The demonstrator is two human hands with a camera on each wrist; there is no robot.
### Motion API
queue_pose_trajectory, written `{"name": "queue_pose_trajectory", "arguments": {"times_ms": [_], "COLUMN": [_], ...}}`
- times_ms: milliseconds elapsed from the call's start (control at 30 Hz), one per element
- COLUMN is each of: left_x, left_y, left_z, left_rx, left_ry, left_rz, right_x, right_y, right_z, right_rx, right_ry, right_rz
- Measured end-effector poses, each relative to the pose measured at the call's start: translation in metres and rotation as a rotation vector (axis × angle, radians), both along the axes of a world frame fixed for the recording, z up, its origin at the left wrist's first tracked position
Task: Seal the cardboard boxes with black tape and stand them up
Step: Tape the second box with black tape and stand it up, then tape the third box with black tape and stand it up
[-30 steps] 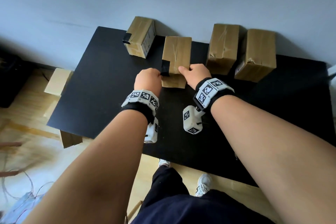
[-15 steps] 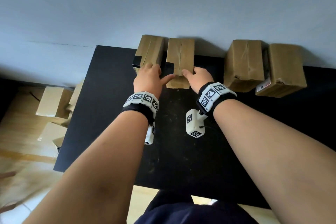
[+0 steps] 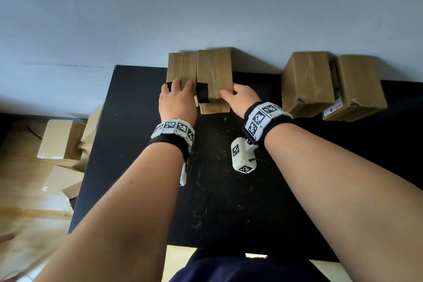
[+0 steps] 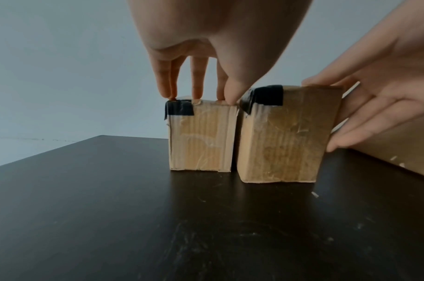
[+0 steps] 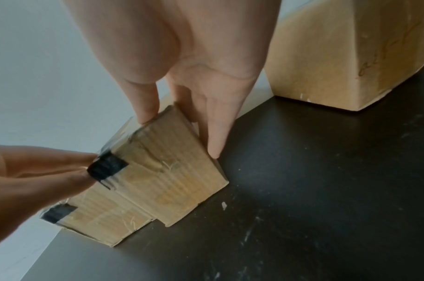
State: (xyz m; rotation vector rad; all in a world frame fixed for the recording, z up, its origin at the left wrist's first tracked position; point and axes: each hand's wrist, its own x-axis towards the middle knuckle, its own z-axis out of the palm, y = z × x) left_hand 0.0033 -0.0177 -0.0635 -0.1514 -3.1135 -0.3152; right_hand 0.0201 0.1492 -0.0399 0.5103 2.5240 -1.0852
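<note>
Off the table's (image 3: 137,144) left edge, several loose cardboard boxes (image 3: 59,139) lie on the wooden floor. At the table's far edge, against the grey wall (image 3: 206,7), two small boxes stand upright and touching. The left box (image 4: 202,138) is brown corrugated card with a shiny clear film and a patch of black tape (image 4: 179,107) folded over its top left corner. The left hand (image 3: 177,103) reaches down on it, straight fingertips (image 4: 197,93) pressing its top edge, nothing gripped. The right box (image 4: 282,136) sits slightly nearer the front edge, with its own black tape patch (image 4: 266,96) over its top left corner. The right hand (image 3: 240,99) holds this box, thumb on the top edge and fingers spread down its right side. Well to the right, two larger cardboard boxes (image 3: 307,80) stand side by side at the far edge; the rightmost (image 3: 359,84) carries what seems to be a printed label, too small to read.
</note>
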Motion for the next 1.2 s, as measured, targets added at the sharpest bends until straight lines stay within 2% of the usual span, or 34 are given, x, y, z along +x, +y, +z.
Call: {"name": "queue_pose_trajectory", "arguments": {"times_ms": [167, 333, 467, 633, 733, 833, 967, 1100, 1200], "left_x": [-0.003, 0.002, 0.008, 0.017, 0.023, 0.031, 0.047, 0.056, 0.063], "left_y": [-0.004, 0.008, 0.037, 0.093, 0.132, 0.172, 0.217, 0.23, 0.222], "left_z": [0.002, 0.023, 0.039, 0.05, 0.051, 0.045, 0.033, 0.03, 0.034], "left_rx": [0.049, 0.091, 0.134, 0.151, 0.172, 0.154, 0.124, 0.118, 0.196], "left_ry": [-0.079, -0.08, -0.053, -0.046, -0.082, -0.209, -0.39, -0.4, -0.37], "left_rz": [0.001, 0.006, -0.002, -0.097, -0.168, -0.236, -0.317, -0.267, -0.217], "right_x": [0.0, 0.009, 0.019, 0.035, 0.048, 0.06, 0.065, 0.067, 0.07], "right_y": [-0.003, 0.022, 0.054, 0.098, 0.131, 0.162, 0.187, 0.191, 0.187], "right_z": [0.005, 0.01, 0.019, 0.03, 0.034, 0.033, 0.02, 0.013, 0.015], "right_rx": [0.06, 0.039, 0.098, 0.144, 0.272, 0.336, 0.227, 0.185, 0.147], "right_ry": [-0.005, 0.053, 0.106, 0.258, 0.314, 0.248, 0.068, 0.005, 0.01], "right_rz": [-0.006, -0.063, -0.065, -0.09, -0.157, -0.233, -0.24, -0.246, -0.224]}}
